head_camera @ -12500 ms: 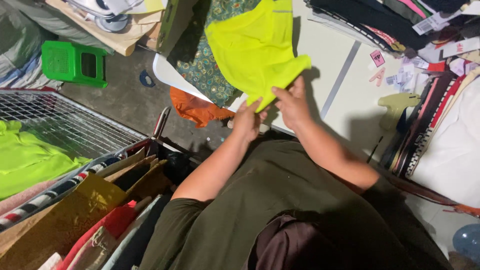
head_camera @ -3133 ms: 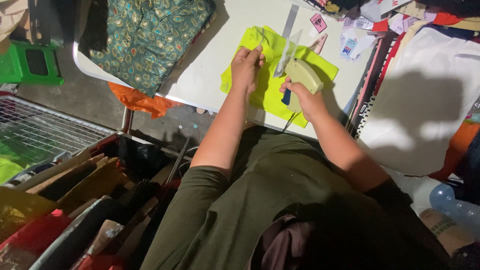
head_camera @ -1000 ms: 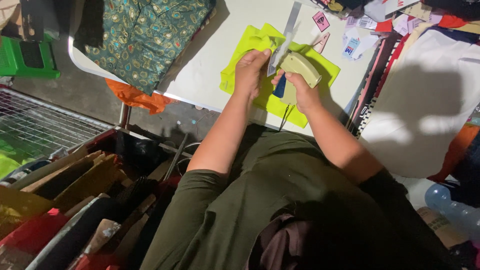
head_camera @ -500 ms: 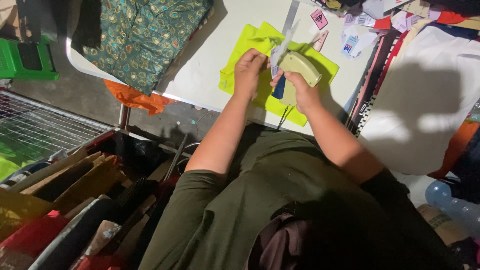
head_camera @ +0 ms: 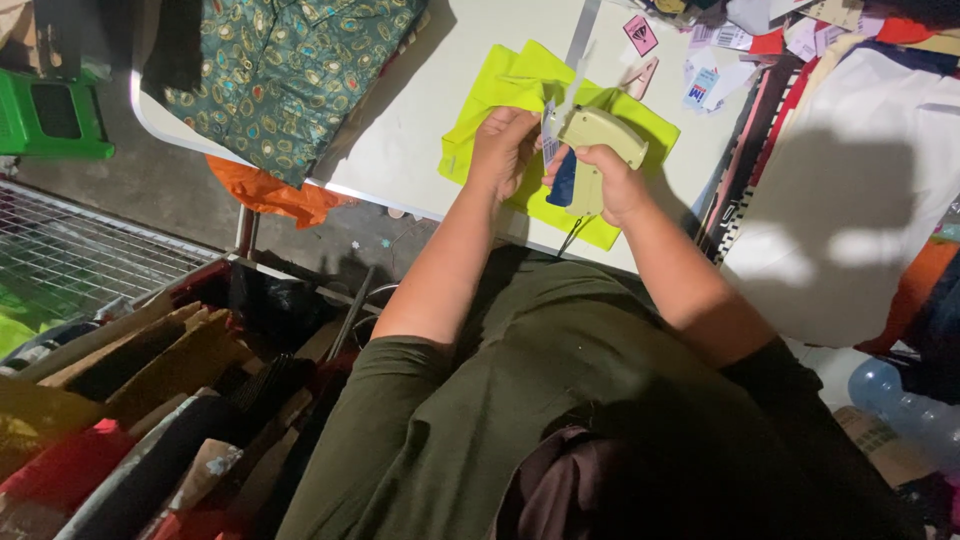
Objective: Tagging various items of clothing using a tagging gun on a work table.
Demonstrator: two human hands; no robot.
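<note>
Head view, hands: two, both over the near edge of the white table (head_camera: 430, 100).
Right hand (head_camera: 612, 185): clenched round the handle of one pale olive plastic tagging gun (head_camera: 597, 140) with a blue trigger; the gun's nose points left toward the other hand.
Left hand (head_camera: 503, 150): fingers curled at the gun's nose, pinching what looks like a small paper tag (head_camera: 549, 125) there, though the view is too small to be sure.
Garment: one folded neon yellow cloth piece (head_camera: 520, 85), flat on the table beneath both hands, its near right corner at the table edge.
Far left on table: one dark green patterned fabric (head_camera: 290, 70), hanging over the left edge.
Below it: one orange cloth (head_camera: 275, 198) by the table leg.
Far right: a scatter of loose paper tags (head_camera: 700, 60), too jumbled to count, beside stacked clothes.
Left floor: one green plastic stool (head_camera: 50, 118), one wire rack (head_camera: 70, 260).
Near left: a row of hanging garments (head_camera: 150, 400).
</note>
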